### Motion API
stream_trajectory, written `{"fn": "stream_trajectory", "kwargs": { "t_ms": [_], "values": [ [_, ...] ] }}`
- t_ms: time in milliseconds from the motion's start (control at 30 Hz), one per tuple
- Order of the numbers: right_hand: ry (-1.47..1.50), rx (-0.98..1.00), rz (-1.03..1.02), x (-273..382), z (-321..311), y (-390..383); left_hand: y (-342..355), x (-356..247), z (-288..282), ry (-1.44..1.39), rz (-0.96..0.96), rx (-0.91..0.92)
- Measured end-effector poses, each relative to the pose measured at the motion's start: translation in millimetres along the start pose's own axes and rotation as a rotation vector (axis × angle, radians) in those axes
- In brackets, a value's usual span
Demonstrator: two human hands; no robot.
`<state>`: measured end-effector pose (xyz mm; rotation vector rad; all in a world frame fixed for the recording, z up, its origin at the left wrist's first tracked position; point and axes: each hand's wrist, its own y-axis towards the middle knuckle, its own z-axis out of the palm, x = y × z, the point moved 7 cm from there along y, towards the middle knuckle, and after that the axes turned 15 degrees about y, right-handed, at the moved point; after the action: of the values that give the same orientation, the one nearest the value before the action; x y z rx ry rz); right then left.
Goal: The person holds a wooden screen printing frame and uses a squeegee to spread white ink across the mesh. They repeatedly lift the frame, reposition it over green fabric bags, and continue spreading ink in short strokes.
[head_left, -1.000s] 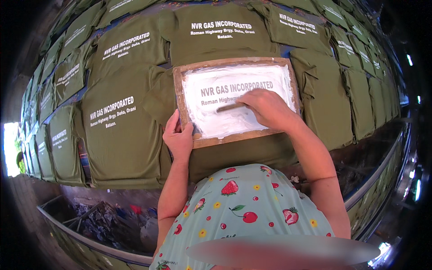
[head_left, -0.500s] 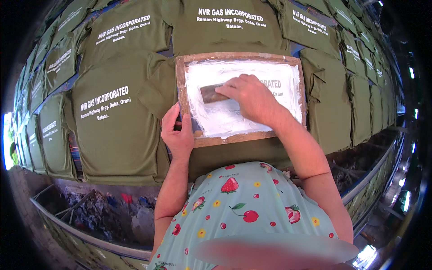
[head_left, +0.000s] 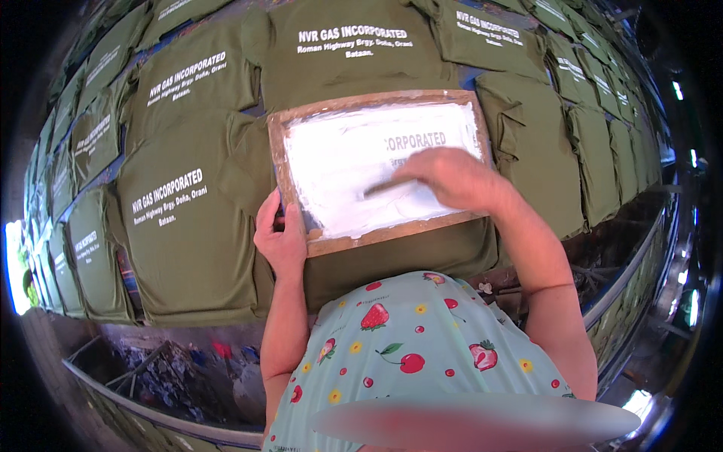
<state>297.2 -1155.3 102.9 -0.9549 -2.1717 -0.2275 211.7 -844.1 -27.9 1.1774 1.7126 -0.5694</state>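
Note:
A wooden-framed printing screen lies on an olive-green shirt straight ahead of me. White ink is smeared over most of its mesh, and part of the stencil lettering shows at the right. My right hand grips a brown squeegee, seen nearly edge-on and tilted over the lower middle of the mesh. At the frame's lower left corner, my left hand is closed on the wooden edge, with some of its fingers hidden.
Rows of olive-green shirts with white print surround the screen. A folded shirt lies close on its right. Below the near edge, a metal rail borders a dark space holding crumpled material.
My right hand has drawn the squeegee toward me and tipped it edge-on. More white ink covers the mesh's left part. My left hand keeps its hold while the view has shifted slightly.

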Motion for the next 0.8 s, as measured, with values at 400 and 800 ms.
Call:
{"fn": "stream_trajectory", "kwargs": {
  "t_ms": [400, 800],
  "values": [
    [-0.098, -0.253, -0.178, -12, 20, -38, 0, 2, -2, 0.055, -0.049, -0.011],
    [-0.09, -0.246, -0.055, -77, -76, -20, -1, 3, -3, 0.029, -0.101, 0.026]
  ]
}}
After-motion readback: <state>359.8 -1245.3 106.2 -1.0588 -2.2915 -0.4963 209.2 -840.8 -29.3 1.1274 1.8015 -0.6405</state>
